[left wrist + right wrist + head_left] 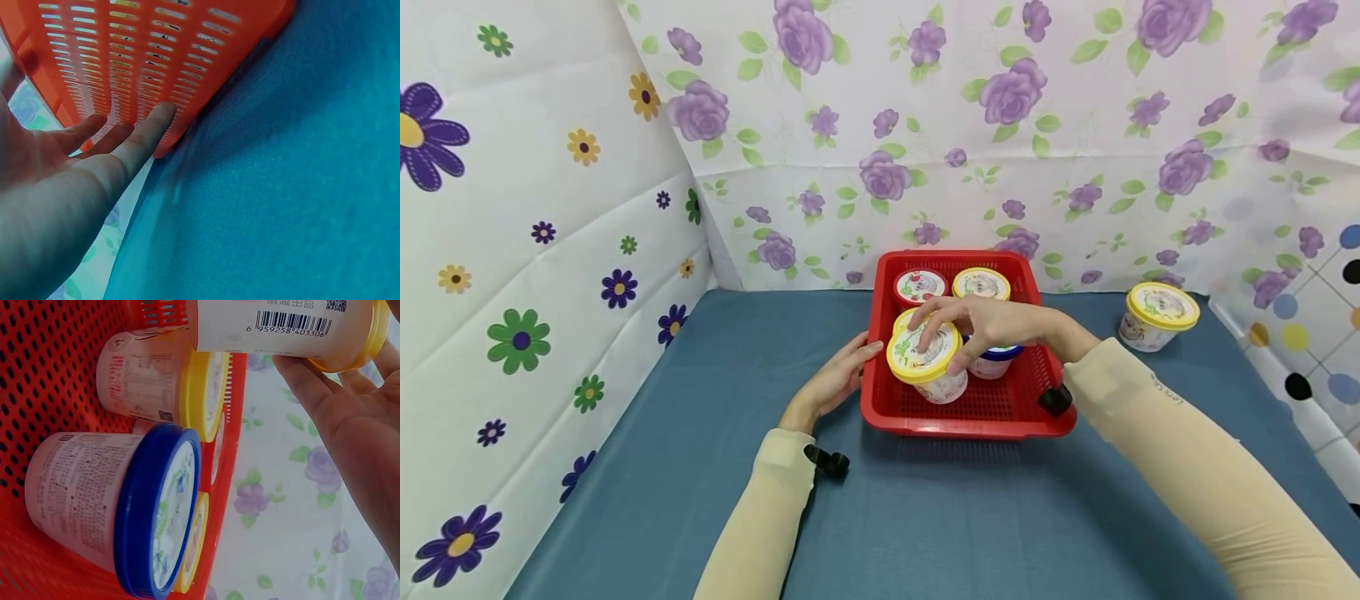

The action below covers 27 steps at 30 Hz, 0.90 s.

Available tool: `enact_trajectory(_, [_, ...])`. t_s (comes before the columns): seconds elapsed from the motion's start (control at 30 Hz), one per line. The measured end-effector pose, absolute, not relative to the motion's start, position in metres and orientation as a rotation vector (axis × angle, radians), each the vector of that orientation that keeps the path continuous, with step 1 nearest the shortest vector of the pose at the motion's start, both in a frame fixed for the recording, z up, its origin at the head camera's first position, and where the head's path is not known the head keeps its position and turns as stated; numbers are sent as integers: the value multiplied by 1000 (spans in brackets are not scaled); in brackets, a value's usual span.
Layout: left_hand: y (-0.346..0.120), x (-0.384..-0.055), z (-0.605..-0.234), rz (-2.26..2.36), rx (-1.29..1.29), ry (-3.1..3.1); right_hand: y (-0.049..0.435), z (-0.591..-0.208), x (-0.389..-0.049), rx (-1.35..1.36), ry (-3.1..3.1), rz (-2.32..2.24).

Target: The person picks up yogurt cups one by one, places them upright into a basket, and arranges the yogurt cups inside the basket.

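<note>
My right hand grips a white tub with a yellow lid from above, fingers spread about its lid. In the right wrist view, the held tub shows a barcode and is raised over the red plastic basket. Inside the basket stand a red-lidded tub, a yellow-lidded tub and a blue-lidded tub. Another yellow lid is partly hidden behind the held tub. My left hand touches the basket's left side, its fairly straight fingers against the slotted wall.
Another yellow-lidded tub stands outside the basket at the far right, near the back wall. A blue-grey cloth covers the table. Flowered sheets hang behind it and at the sides.
</note>
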<state>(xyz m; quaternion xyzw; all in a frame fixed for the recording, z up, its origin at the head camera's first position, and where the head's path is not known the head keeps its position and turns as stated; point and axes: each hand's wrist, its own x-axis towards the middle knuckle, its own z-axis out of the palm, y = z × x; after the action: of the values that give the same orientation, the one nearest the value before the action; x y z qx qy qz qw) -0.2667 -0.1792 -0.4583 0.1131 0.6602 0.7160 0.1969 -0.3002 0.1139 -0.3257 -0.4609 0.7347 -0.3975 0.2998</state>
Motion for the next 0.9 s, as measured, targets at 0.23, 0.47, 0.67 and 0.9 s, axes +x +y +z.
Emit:
enact_trajectory(0.23, [-178,-267,-458,2012,322,1845,112,-332,-299,-1245,1889,-1062])
enact_trajectory(0.47, [-179,-267,-458,2004,327,1848,112,-335,-299,-1266,1935,-997])
enact_trajectory(0.67, [-179,-267,-459,2009,324,1846,111,-336,-299,-1299,1940,-944])
enact_trajectory(0.9, [-179,-268,-461,2005,335,1848,108,-337,-298,-1263,1972,-878])
